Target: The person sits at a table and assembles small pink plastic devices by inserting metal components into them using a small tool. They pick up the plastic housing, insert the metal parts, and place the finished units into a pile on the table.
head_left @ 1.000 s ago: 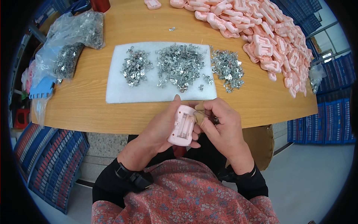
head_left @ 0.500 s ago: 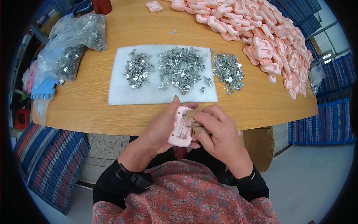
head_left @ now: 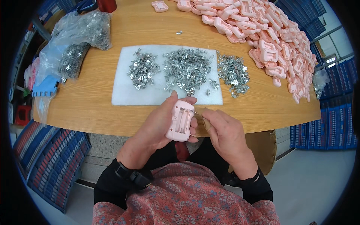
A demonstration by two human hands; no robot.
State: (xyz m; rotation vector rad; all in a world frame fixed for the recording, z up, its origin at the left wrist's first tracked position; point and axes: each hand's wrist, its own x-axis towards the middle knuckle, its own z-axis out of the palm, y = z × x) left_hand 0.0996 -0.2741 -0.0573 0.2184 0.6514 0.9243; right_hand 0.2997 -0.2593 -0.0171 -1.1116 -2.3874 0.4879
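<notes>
My left hand (head_left: 152,125) holds a pale pink plastic casing (head_left: 183,122) with its battery compartment facing up, thumb along its upper left and fingers wrapped beneath. Small metal pieces show at the compartment's ends. In my right hand (head_left: 230,137), thumb and fingers pinch a thin pointed metal tool (head_left: 194,111), whose tip is by the casing's upper right edge; whether it is tweezers I cannot tell. Just beyond the hands lies a white foam sheet (head_left: 120,95) bearing two heaps of small silvery metal clips, a left heap (head_left: 143,70) and a larger one (head_left: 188,69).
A third heap of clips (head_left: 234,75) sits right of the foam. Many pink casings (head_left: 268,52) are piled at the far right. Plastic bags of metal pieces (head_left: 75,56) and a blue toothed piece (head_left: 45,87) lie left. A cardboard box (head_left: 260,152) stands below the table edge.
My right hand has drawn back to the right from the compartment, taking the tool's tip to the casing's edge. The casing has shifted slightly and its compartment is now more exposed.
</notes>
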